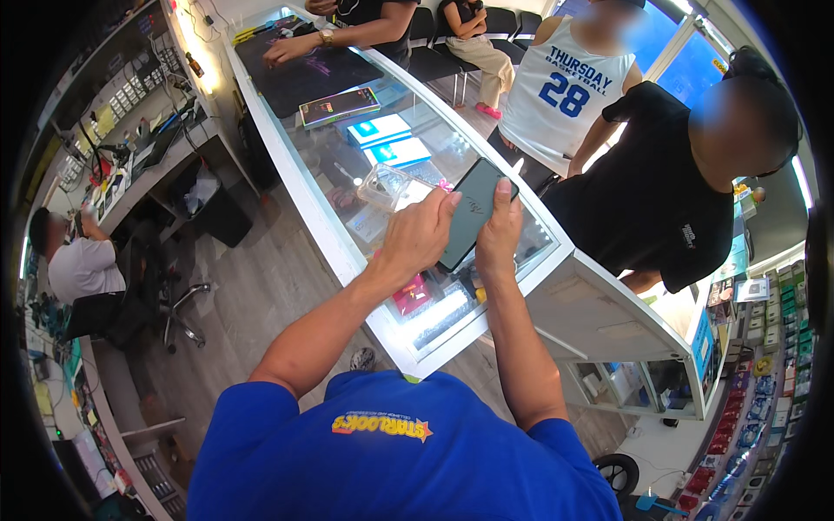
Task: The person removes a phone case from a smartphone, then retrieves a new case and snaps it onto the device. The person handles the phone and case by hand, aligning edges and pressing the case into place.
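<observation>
A dark smartphone (pixel 472 214), tilted, is held between my two hands above the glass counter. My left hand (pixel 419 233) grips its left edge, thumb at the screen's side. On the opposite edge my right hand (pixel 499 227) is closed, its thumb lying along the front near the top. Small marks show on the dark screen; I cannot make them out. Beside my left hand, on the glass, lies a transparent phone case (pixel 379 186). Two blue-and-white boxes (pixel 398 152) rest just beyond it. Fingers behind the phone are hidden.
The white-framed glass counter (pixel 326 230) runs away to the upper left, with a dark flat box (pixel 340 107) and a black mat (pixel 304 76) on it. Two people stand across it at the right. Another person's hand (pixel 291 49) rests on the mat. An office chair (pixel 178 300) stands behind at left.
</observation>
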### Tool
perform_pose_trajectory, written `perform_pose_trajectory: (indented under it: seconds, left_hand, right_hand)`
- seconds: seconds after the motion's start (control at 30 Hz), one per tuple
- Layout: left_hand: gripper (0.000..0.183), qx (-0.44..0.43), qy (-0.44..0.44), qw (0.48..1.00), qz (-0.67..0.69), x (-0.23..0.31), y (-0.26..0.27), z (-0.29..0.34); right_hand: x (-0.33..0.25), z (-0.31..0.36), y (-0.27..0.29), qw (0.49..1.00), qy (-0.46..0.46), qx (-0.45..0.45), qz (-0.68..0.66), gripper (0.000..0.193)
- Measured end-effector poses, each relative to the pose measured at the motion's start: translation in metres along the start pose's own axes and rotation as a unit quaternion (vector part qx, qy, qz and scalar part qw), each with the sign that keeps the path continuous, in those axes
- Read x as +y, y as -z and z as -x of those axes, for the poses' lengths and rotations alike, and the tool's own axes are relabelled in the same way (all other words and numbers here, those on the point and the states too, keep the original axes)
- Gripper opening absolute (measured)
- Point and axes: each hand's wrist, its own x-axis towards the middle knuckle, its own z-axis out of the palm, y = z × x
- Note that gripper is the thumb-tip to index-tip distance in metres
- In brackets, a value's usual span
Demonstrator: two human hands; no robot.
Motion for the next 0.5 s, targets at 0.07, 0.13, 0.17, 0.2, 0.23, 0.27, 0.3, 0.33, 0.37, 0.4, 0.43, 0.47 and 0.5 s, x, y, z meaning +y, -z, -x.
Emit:
perform_pose_trajectory:
  seconds: [0.07, 0.13, 0.17, 0.2, 0.23, 0.27, 0.3, 0.33, 0.37, 0.4, 0.43, 0.47, 0.5]
  left_hand:
    - [0.051, -0.015, -0.03, 0.999, -0.032, 0.0, 0.004, -0.003]
    - [0.055, 0.006, -0.025, 1.0, -0.018, 0.006, 0.004, -0.001]
    - [0.058, 0.037, -0.009, 0.999, 0.007, 0.016, -0.002, -0.002]
    - [0.062, 0.041, 0.009, 0.998, 0.047, 0.033, -0.003, -0.002]
    - [0.063, 0.03, 0.03, 0.998, 0.053, 0.04, -0.003, -0.008]
    - [0.061, 0.03, 0.001, 0.998, 0.054, 0.037, -0.005, -0.014]
    - [0.061, 0.041, -0.034, 0.995, 0.084, 0.036, -0.003, -0.016]
    - [0.062, 0.037, -0.042, 0.993, 0.101, 0.037, -0.001, -0.019]
    - [0.064, 0.02, -0.024, 0.994, 0.108, 0.04, 0.005, -0.02]
    - [0.066, 0.028, -0.007, 0.979, 0.2, 0.038, 0.003, -0.021]
    - [0.069, 0.033, 0.004, 0.957, 0.289, 0.034, 0.003, -0.025]
    - [0.07, 0.054, -0.009, 0.937, 0.345, 0.022, 0.005, -0.03]
    - [0.073, 0.074, -0.021, 0.913, 0.4, 0.011, 0.007, -0.034]
  right_hand:
    - [0.0, 0.003, -0.009, 1.0, 0.005, 0.026, 0.001, 0.053]
    - [0.018, -0.004, 0.009, 1.0, -0.011, -0.015, 0.0, 0.054]
    - [0.03, -0.004, 0.015, 0.998, 0.024, 0.003, 0.058, 0.053]
    - [0.04, -0.005, 0.024, 0.991, 0.058, 0.027, 0.12, 0.052]
    - [0.04, -0.004, 0.027, 0.995, 0.057, -0.009, 0.084, 0.05]
    - [0.029, 0.01, 0.02, 0.993, 0.033, -0.065, -0.095, 0.049]
    - [0.013, 0.019, 0.014, 0.984, -0.007, -0.123, -0.129, 0.052]
    - [0.004, 0.022, 0.006, 0.96, -0.058, -0.107, -0.252, 0.06]
    - [0.001, 0.027, 0.004, 0.96, -0.043, -0.128, -0.247, 0.066]
    - [0.014, 0.026, 0.015, 0.957, -0.03, -0.164, -0.236, 0.068]
    - [0.015, 0.023, 0.012, 0.954, -0.012, -0.198, -0.227, 0.07]
    - [0.021, 0.021, 0.004, 0.967, 0.041, -0.175, -0.183, 0.072]
    - [0.018, 0.023, -0.01, 0.974, 0.092, -0.151, -0.14, 0.074]
